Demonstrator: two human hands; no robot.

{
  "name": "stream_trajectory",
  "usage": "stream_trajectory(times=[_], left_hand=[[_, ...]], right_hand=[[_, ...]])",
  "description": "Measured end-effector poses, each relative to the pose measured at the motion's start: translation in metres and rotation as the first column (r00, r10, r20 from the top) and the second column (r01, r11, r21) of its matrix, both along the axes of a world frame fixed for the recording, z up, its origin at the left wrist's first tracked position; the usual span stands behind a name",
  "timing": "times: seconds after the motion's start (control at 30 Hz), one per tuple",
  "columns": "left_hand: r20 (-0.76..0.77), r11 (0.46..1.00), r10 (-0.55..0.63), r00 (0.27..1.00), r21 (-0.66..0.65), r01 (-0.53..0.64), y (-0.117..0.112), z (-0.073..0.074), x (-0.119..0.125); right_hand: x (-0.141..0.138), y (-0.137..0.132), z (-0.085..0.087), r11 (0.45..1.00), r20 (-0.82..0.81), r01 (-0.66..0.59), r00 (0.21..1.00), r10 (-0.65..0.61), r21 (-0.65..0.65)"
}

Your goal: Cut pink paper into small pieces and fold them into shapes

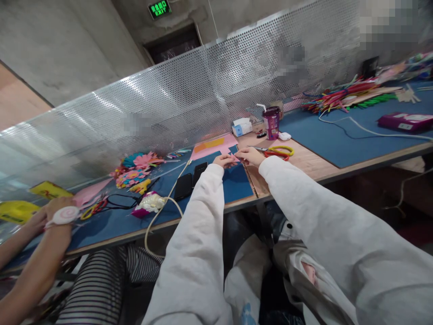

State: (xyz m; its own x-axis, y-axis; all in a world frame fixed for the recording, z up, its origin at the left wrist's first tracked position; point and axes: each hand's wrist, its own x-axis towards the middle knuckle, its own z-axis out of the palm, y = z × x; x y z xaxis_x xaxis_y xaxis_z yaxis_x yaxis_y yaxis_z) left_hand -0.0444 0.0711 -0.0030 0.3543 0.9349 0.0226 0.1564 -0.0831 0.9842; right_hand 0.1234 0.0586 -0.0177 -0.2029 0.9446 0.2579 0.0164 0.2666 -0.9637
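Observation:
Out over the blue mat (pixel 237 183), my left hand (pixel 224 160) and my right hand (pixel 251 156) meet at a small piece of pink paper (pixel 234 158). The fingers of both hands are closed on it, one from each side; its exact shape is too small to make out. Just right of my right hand lie scissors with yellow handles (pixel 284 150), beside red handles (pixel 277 156). Behind my hands a pink paper sheet (pixel 199 151) rests on the table with an orange strip (pixel 214 143) on top.
Two dark phones (pixel 183 186) lie left of my sleeve, near a pale cable (pixel 162 210). Paper flowers (pixel 133 174) stand further left, by a co-worker's hands (pixel 59 207). A purple cup (pixel 271 123) and tissue pack (pixel 242 127) stand behind, before a perforated metal screen (pixel 189 95).

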Motion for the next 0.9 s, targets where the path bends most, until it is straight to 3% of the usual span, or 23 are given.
stream_trajectory(times=[0.2, 0.63, 0.9], left_hand=[[-0.001, 1.000, -0.007, 1.000, -0.005, 0.007, -0.0009, 0.0000, 0.0002], [-0.007, 0.999, -0.033, 0.999, -0.018, 0.033, -0.0029, -0.0002, 0.0033], [0.021, 0.999, -0.019, 1.000, -0.031, 0.020, -0.0038, 0.0004, 0.0040]], right_hand=[[-0.0001, -0.0005, -0.0007, 0.998, -0.032, -0.028, 0.999, 0.026, -0.050], [0.0012, 0.0045, -0.0048, 0.995, 0.052, -0.053, 0.997, 0.049, 0.080], [0.0014, 0.0054, -0.0063, 0.996, 0.056, -0.055, 0.997, 0.052, 0.064]])
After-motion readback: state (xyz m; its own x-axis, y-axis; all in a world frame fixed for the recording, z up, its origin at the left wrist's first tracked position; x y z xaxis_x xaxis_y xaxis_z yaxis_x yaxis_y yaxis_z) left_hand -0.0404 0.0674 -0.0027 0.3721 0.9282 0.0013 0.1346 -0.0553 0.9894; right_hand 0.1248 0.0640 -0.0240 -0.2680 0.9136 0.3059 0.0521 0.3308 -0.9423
